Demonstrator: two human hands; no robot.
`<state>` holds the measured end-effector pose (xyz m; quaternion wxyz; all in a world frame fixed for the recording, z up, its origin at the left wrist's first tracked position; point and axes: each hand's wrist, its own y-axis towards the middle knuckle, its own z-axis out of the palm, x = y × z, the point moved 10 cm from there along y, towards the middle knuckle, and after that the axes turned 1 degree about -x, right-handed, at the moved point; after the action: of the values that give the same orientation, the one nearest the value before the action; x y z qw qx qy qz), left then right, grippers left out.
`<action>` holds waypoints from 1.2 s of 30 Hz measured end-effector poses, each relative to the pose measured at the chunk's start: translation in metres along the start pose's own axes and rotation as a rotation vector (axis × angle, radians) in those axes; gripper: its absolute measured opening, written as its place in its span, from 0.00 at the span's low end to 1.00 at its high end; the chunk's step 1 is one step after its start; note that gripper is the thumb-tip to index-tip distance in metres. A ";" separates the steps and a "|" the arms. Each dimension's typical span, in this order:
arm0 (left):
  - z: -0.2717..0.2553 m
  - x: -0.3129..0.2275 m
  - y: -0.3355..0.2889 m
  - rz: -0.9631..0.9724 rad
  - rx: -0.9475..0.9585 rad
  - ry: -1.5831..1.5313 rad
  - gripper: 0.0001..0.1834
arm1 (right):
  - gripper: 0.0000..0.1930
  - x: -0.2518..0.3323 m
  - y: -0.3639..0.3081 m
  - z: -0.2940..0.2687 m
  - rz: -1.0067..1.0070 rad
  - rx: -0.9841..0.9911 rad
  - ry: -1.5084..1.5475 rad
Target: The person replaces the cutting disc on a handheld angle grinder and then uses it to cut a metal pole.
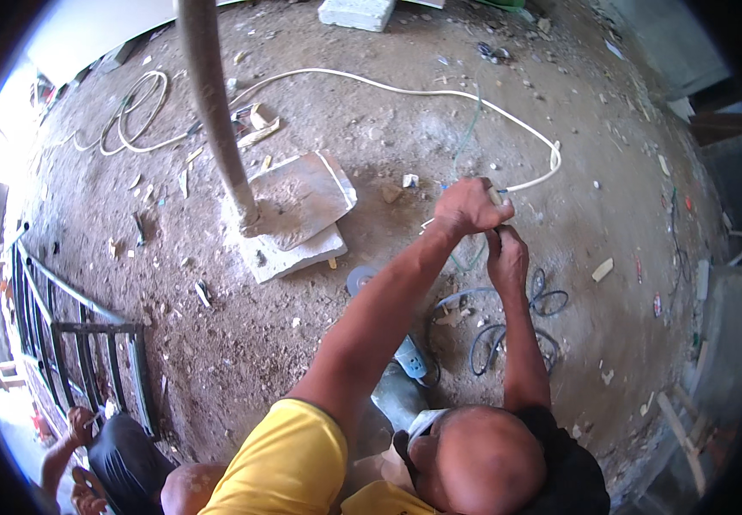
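My left hand (467, 206), on the bare arm from the yellow sleeve, is closed around the end of a white cable (396, 89), which curves across the ground. Just below it my right hand (508, 253) is closed, with thumb and fingers pinched; what they grip is hidden. The two hands nearly touch. An angle grinder (410, 359) with a blue body and a grey disc (360, 279) lies under my left forearm, beside a grey boot (396, 396). Its dark cord (476, 352) is looped on the ground near my right forearm. A thin green wire (465, 142) runs past my hands.
Left of my hands, a pole (216, 112) stands on a metal plate (302, 193) over a pale block (302, 256). A dark metal grille (79, 330) lies at far left, near a co-worker's hand (81, 425). Another white block (356, 13) lies at the back. Rubble covers the soil.
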<state>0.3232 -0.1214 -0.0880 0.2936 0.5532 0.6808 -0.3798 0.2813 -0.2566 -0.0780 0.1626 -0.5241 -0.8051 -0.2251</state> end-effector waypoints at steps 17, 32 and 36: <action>0.009 0.004 -0.009 0.031 -0.001 -0.121 0.31 | 0.20 -0.017 -0.010 0.000 0.102 0.091 0.042; -0.036 0.039 0.008 -0.017 -0.160 -0.123 0.29 | 0.16 -0.110 -0.046 -0.063 0.068 -0.271 -0.147; 0.007 0.049 0.021 0.018 -0.079 -0.147 0.41 | 0.16 -0.120 -0.018 -0.031 0.109 -0.193 -0.110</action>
<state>0.3326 -0.0987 -0.1361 0.3677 0.5180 0.6668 -0.3896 0.3136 -0.3717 -0.1149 0.0789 -0.5920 -0.7576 -0.2633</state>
